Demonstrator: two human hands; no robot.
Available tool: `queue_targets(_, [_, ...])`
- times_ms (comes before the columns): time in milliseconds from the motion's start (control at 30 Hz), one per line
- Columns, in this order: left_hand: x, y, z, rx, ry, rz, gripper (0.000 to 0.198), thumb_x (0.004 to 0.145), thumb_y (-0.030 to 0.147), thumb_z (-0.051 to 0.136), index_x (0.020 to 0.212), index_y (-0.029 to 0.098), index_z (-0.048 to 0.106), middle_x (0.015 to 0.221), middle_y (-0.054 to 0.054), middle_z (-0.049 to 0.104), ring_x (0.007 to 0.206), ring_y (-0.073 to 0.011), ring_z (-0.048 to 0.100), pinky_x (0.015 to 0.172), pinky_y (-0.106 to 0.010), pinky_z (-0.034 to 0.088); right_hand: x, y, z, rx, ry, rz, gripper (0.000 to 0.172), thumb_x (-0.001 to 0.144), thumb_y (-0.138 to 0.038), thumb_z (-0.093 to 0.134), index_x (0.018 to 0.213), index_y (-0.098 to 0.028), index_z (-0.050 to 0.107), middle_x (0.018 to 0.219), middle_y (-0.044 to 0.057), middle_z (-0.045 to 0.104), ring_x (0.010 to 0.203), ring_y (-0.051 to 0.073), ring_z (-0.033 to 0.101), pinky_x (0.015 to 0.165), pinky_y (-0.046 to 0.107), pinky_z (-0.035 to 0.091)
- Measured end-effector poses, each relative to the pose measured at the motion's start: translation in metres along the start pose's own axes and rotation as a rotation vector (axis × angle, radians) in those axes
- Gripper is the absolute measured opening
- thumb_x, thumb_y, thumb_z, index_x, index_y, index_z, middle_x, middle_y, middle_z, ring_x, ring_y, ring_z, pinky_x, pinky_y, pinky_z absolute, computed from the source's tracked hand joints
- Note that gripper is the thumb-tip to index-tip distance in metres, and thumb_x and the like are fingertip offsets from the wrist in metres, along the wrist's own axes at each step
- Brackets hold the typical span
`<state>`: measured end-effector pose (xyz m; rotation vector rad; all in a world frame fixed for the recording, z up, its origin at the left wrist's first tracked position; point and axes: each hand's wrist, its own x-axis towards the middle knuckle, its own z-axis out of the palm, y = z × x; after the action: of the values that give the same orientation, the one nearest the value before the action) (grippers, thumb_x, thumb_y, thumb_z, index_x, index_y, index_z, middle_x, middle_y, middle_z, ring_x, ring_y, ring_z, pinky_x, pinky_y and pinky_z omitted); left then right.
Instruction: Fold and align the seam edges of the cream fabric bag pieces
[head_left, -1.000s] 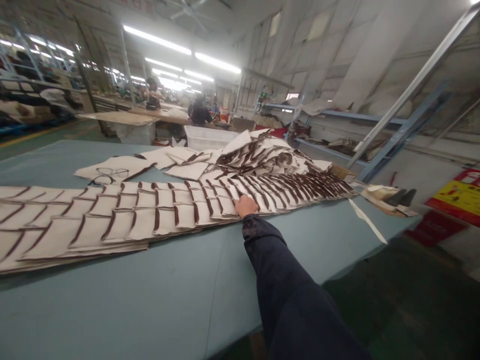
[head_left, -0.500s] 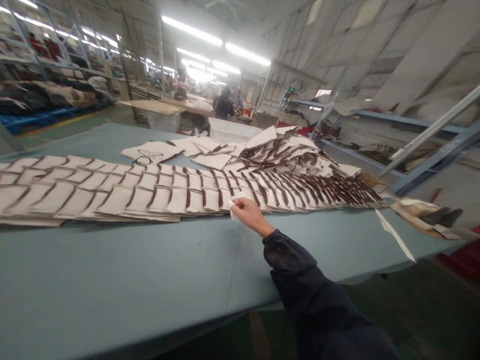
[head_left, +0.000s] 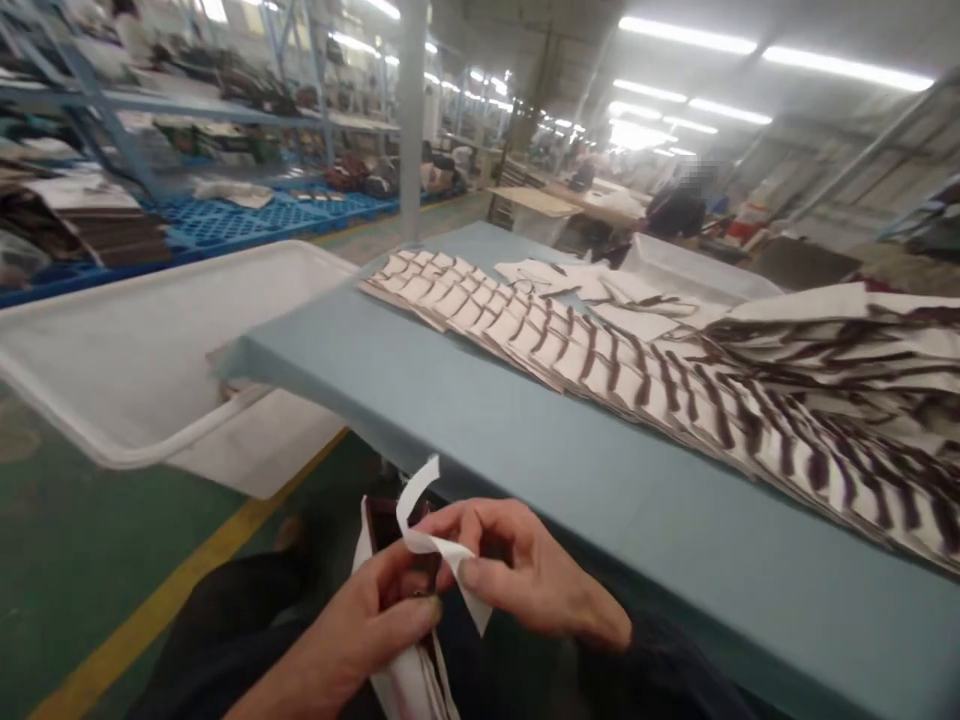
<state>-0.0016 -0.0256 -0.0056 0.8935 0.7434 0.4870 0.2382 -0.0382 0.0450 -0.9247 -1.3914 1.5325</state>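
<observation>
Low in the head view, in front of the table edge, my left hand (head_left: 375, 610) is closed on a bundle of white-and-brown leather-like pieces (head_left: 412, 685). Beside it my right hand (head_left: 517, 565) pinches a narrow white strip (head_left: 416, 510) between thumb and fingers. The strip curls up over the left fingertips, and its other end hangs below the right thumb. Long overlapping rows of cream pieces with dark brown edges (head_left: 555, 335) lie along the table, beyond both hands.
The blue-green covered table (head_left: 480, 420) runs from centre to lower right. A white plastic tub (head_left: 135, 430) stands at its left end. Loose pieces (head_left: 810, 320) are heaped at the right. Further back are a clear bin (head_left: 697, 275), blue pallets (head_left: 240, 215) and a person (head_left: 679, 205).
My view has swung left and down. My right hand has come back from the rows with the white strip to the table's near edge. My left hand with the bundle is now in view.
</observation>
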Motion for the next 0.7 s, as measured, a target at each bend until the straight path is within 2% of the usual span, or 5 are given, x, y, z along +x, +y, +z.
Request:
queue_targets(133, [-0.042,0.001,-0.008,-0.215,0.080,-0.029,0.098,0.072,0.060,0.121,0.157,0.025,0.085,0.120,-0.011,0.094,0.109,-0.0336,0.088,0.099,-0.038,0.070,-0.013,-0.017,0.036,-0.112,-0.069,-0.017,0.044,0.108,-0.043,0.086,0.079,-0.025,0.058,0.121,0.012,0.092,0.113,0.029,0.086,0.103,0.042,0.066])
queue_targets(267, [-0.071,-0.006,-0.016,-0.371,0.212,0.000,0.095,0.061,0.070,0.122,0.139,0.024,0.094,0.107,-0.009,0.095,0.099,-0.0334,0.090,0.086,-0.034,0.071,-0.029,-0.001,0.055,-0.136,-0.001,0.033,0.053,0.110,-0.058,0.087,0.080,-0.025,0.058,0.107,0.010,0.089,0.103,0.026,0.083,0.095,0.038,0.062])
queue_targets(433, [-0.079,-0.024,-0.030,-0.295,0.403,0.081,0.069,0.078,0.077,0.111,0.115,0.020,0.100,0.089,-0.008,0.091,0.080,-0.0268,0.083,0.076,-0.032,0.070,-0.047,0.031,0.069,-0.146,0.016,0.156,0.060,0.107,-0.070,0.088,0.083,-0.024,0.059,0.118,0.015,0.090,0.110,0.029,0.083,0.100,0.040,0.060])
queue_targets(567, [-0.083,-0.029,-0.044,-0.099,0.326,0.205,0.067,0.091,0.083,0.099,0.114,0.020,0.102,0.092,-0.012,0.094,0.082,-0.0282,0.083,0.075,-0.030,0.069,-0.050,0.042,0.077,-0.143,0.003,0.235,0.057,0.105,-0.069,0.089,0.085,-0.024,0.060,0.119,0.014,0.089,0.112,0.030,0.082,0.100,0.040,0.057])
queue_targets(700, [-0.092,-0.011,-0.045,0.065,0.310,0.335,0.055,0.101,0.075,0.090,0.100,0.020,0.100,0.081,-0.009,0.088,0.066,-0.0212,0.073,0.061,-0.024,0.060,-0.043,0.047,0.089,-0.169,-0.030,0.326,0.039,0.099,-0.048,0.085,0.083,-0.025,0.058,0.115,0.012,0.089,0.108,0.029,0.080,0.092,0.037,0.054])
